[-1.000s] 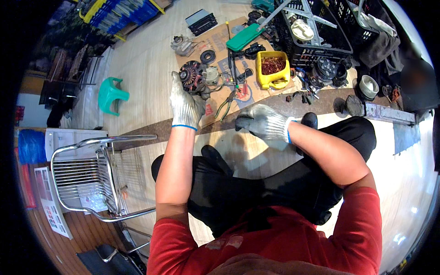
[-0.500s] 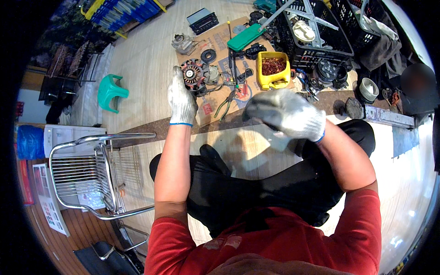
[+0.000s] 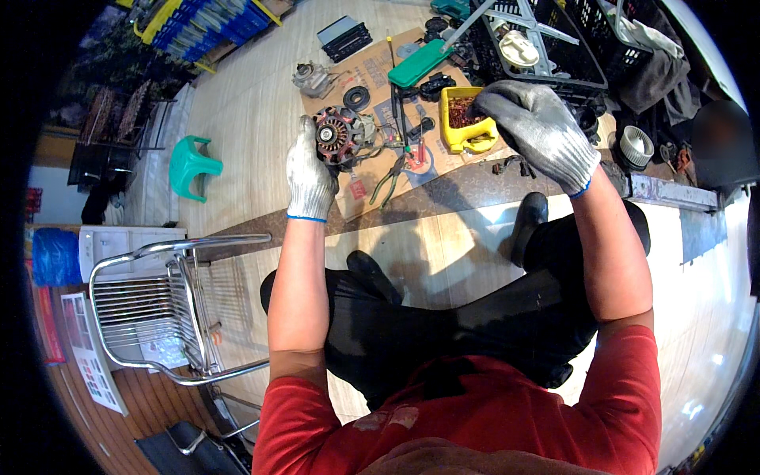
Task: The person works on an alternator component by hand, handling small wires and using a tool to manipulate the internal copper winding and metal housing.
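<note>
My left hand, in a white knit glove, is closed around the edge of a round motor core with copper windings and a shiny hub at its middle. The glove covers part of the core. At the right edge of a yellow cut-open jug, filled with reddish copper scraps, is my gloved right hand. Its dark-palmed fingers are bent together in a pinch; whatever they hold, if anything, is hidden. Pliers with green handles lie on the cardboard below the jug and core.
Black plastic crates stand beyond my right hand. A green-headed tool, a black ring and a metal motor housing lie farther back. To the left are a green stool and a chrome chair.
My right hand has swung up and right, from in front of the cardboard to the yellow jug. My left hand keeps its hold on the motor core.
</note>
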`<state>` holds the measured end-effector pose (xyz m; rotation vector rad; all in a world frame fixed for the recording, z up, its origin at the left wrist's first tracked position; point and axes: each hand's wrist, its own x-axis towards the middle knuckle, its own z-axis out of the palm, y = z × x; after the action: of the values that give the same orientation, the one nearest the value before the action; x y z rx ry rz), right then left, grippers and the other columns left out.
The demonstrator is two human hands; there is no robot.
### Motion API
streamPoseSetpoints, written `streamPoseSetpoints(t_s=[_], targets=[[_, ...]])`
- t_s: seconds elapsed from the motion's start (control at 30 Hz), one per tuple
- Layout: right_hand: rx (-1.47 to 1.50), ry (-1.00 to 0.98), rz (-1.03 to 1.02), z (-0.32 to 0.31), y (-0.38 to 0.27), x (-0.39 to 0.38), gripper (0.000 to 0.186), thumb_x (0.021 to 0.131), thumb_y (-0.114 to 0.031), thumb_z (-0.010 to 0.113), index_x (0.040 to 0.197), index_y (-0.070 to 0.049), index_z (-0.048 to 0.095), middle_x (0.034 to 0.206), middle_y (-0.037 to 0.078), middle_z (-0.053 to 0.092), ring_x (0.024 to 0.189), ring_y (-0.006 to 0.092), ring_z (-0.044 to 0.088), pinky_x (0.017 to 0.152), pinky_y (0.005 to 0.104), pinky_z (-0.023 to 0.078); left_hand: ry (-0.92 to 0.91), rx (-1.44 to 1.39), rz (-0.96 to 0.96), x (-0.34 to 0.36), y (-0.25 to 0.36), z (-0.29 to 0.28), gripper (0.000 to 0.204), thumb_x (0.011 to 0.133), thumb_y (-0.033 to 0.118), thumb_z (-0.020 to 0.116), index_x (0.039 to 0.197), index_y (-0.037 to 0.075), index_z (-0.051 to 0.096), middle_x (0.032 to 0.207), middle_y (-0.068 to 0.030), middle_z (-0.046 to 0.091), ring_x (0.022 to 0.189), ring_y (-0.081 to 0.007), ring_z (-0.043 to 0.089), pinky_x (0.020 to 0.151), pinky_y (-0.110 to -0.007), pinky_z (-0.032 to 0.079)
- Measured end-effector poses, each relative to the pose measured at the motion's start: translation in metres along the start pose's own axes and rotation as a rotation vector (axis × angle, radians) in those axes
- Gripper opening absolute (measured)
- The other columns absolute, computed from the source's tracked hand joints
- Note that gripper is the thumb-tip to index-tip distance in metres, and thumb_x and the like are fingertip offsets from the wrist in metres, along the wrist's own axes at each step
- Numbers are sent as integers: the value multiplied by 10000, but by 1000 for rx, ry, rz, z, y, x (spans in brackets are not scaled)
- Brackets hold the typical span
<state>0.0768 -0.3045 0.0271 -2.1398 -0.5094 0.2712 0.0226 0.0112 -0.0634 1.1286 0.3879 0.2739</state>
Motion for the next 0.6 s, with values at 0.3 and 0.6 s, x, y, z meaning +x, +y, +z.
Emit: streamPoseSetpoints(t_s=[0.3,0.6], targets=[[-73,177,-8,4,25,17,446,946,-383,542,1174,-20,664,1052,254,676,983,356,661,873,394,492,-103,-29,-204,-17,7,13,525,980,464,548,1223,1,593,1049,-147,698,839,-275,702,613,-358,564],[-197,-56,120,14,50,31,433,959,-368,507,1097,12,663,1008,296,654,949,409,654,854,441,495,3,-302,-259,-18,25,21,551,941,618,491,1139,130,653,874,-61,663,610,-187,543,545,-314,444]])
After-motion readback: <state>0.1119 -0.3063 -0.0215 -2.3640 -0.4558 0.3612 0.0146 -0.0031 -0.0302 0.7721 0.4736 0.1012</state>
